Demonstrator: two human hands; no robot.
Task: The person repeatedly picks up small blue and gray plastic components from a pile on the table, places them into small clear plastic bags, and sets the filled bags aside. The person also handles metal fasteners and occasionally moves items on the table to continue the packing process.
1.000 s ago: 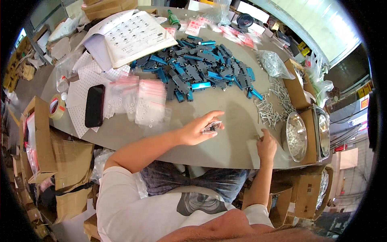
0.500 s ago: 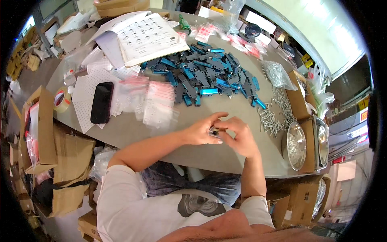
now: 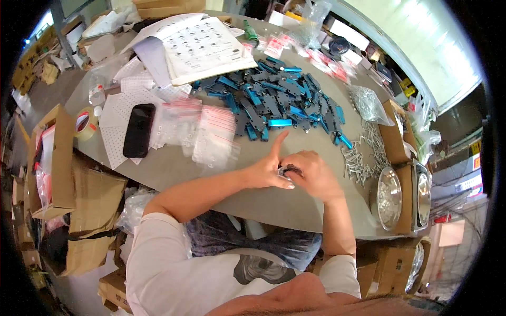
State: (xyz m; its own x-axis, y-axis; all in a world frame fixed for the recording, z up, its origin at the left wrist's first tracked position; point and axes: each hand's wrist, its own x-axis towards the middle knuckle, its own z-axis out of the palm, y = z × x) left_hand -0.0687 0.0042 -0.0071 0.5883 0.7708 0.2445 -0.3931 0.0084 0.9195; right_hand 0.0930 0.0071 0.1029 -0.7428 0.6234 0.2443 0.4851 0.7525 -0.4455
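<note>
My two hands meet above the front of the grey table. A small silvery or clear piece [image 3: 282, 171] sits in the crook of my left hand [image 3: 268, 171], whose index finger points up and away from the thumb. Closed beside it, my right hand [image 3: 315, 174] pinches a small dark part [image 3: 293, 169] against that piece. Fingers cover much of both, so their kind cannot be made out. Beyond the hands lies a heap of flat black and blue parts [image 3: 279, 100]. Nearest to my left arm are small zip bags with red tops [image 3: 215, 131].
Loose screws [image 3: 363, 158] spread at the right, by a metal bowl of small pieces [image 3: 389, 197] and cardboard boxes [image 3: 398, 131]. At the left are a black phone [image 3: 139, 130], a tape roll [image 3: 85, 122] and an open carton [image 3: 57, 163]. Printed sheets [image 3: 205, 47] lie behind.
My left index finger has lifted and spread away from the right hand. The right hand has turned and closed in, and more of the dark part shows. The view has shifted slightly.
</note>
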